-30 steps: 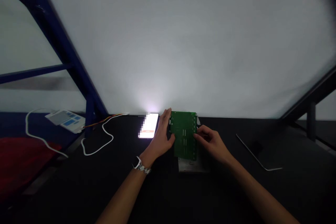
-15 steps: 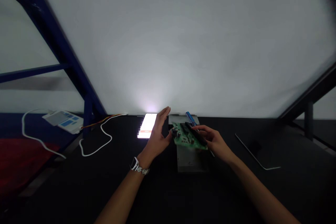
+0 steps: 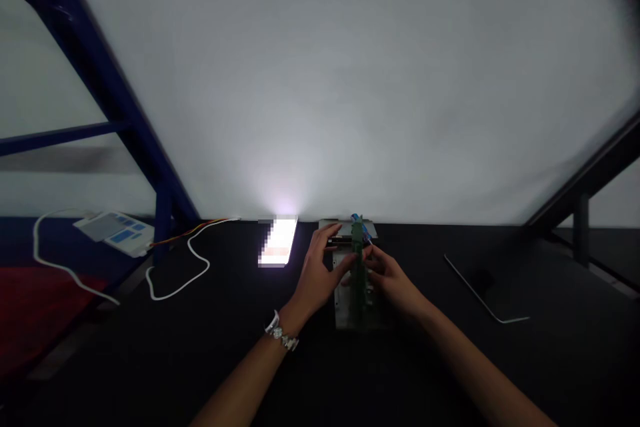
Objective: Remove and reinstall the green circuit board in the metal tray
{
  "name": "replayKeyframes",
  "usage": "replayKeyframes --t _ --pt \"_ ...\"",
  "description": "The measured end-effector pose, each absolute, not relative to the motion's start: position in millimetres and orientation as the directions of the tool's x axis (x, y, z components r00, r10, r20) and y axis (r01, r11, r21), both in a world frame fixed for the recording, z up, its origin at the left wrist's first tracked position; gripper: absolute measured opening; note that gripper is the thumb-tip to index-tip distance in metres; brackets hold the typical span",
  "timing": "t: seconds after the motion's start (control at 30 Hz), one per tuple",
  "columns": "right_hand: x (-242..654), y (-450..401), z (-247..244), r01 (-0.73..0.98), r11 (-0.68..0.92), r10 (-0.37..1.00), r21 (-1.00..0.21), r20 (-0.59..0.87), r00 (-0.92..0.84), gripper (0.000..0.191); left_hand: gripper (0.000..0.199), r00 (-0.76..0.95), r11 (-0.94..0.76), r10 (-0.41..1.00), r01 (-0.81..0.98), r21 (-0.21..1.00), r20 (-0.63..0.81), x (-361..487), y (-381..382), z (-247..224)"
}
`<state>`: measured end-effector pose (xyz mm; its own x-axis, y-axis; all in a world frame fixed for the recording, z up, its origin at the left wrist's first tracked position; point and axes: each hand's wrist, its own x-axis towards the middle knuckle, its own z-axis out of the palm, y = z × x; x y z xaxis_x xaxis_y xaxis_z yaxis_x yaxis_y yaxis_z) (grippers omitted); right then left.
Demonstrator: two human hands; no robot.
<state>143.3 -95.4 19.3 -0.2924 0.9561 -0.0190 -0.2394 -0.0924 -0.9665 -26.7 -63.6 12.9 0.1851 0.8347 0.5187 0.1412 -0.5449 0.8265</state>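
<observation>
A green circuit board [image 3: 358, 273] stands on edge, seen nearly edge-on, over a grey metal plate [image 3: 345, 317] on the black table. At its left side is my left hand [image 3: 323, 272], thumb against the board and the other fingers spread above the plate. My right hand [image 3: 393, 277] pinches the board from the right. Behind the board, a blue-handled screwdriver [image 3: 367, 233] shows in part at the plate's far end. A watch and a metal bracelet are on my left wrist.
A lit phone [image 3: 280, 240] lies left of the plate. A white cable [image 3: 173, 295] curves further left, near a white and blue card-like piece [image 3: 117, 233]. A bent metal rod [image 3: 473, 290] lies at right. Blue frame bars [image 3: 125, 120] rise at left before a pale wall.
The board has turned from nearly flat to on edge. My left hand has moved right, onto it, and my right hand has shifted slightly left. The view has shifted a little.
</observation>
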Motion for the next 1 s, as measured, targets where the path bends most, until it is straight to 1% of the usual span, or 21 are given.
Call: replayKeyframes --t 0.17,0.27,0.33,0.37,0.47,0.6,0.7,0.87,1.0 --pt "145.3 -97.1 21.5 -0.236 -0.073 0.961 -0.969 -0.005 -0.275 0.031 0.053 0.205 -0.499 0.860 0.148 0.854 0.467 -18.6 -69.9 8.7" --pt "152.0 -93.5 16.6 -0.251 -0.109 0.959 -0.962 -0.035 -0.281 0.031 0.044 0.202 -0.453 0.883 0.127 0.883 0.424 -21.0 -68.2 11.2" --pt "157.5 -90.5 14.8 -0.235 -0.120 0.964 -0.964 -0.056 -0.260 0.033 0.037 0.202 -0.383 0.911 0.082 0.920 0.361 -24.7 -65.3 14.4" --pt "160.3 -89.1 14.8 -0.219 -0.116 0.968 -0.969 -0.061 -0.242 0.035 0.037 0.205 -0.332 0.926 0.048 0.942 0.316 -26.9 -63.6 16.1" --pt "167.8 -85.9 16.2 -0.155 -0.084 0.983 -0.984 -0.056 -0.174 0.038 0.044 0.206 -0.194 0.959 -0.020 0.981 0.194 -33.7 -58.3 19.0" --pt "172.6 -83.1 15.8 -0.093 0.004 0.997 -0.996 0.011 -0.075 0.039 0.046 0.146 -0.170 0.976 0.058 0.984 0.160 -39.9 -52.2 14.7" --pt "172.1 -81.6 14.6 -0.057 0.059 0.998 -0.997 0.060 -0.010 0.040 0.046 0.194 -0.134 0.974 0.097 0.986 0.114 -40.5 -50.2 10.5" --pt "166.9 -83.5 20.6 -0.019 0.138 0.988 -0.990 0.136 0.068 0.038 0.047 0.298 -0.038 0.954 0.026 0.999 0.029 -36.5 -53.1 12.5" --pt "161.1 -90.3 28.5 -0.040 0.189 0.982 -0.981 0.189 0.017 0.033 0.047 0.346 -0.035 0.937 -0.027 0.999 0.042 -32.8 -57.9 15.4"
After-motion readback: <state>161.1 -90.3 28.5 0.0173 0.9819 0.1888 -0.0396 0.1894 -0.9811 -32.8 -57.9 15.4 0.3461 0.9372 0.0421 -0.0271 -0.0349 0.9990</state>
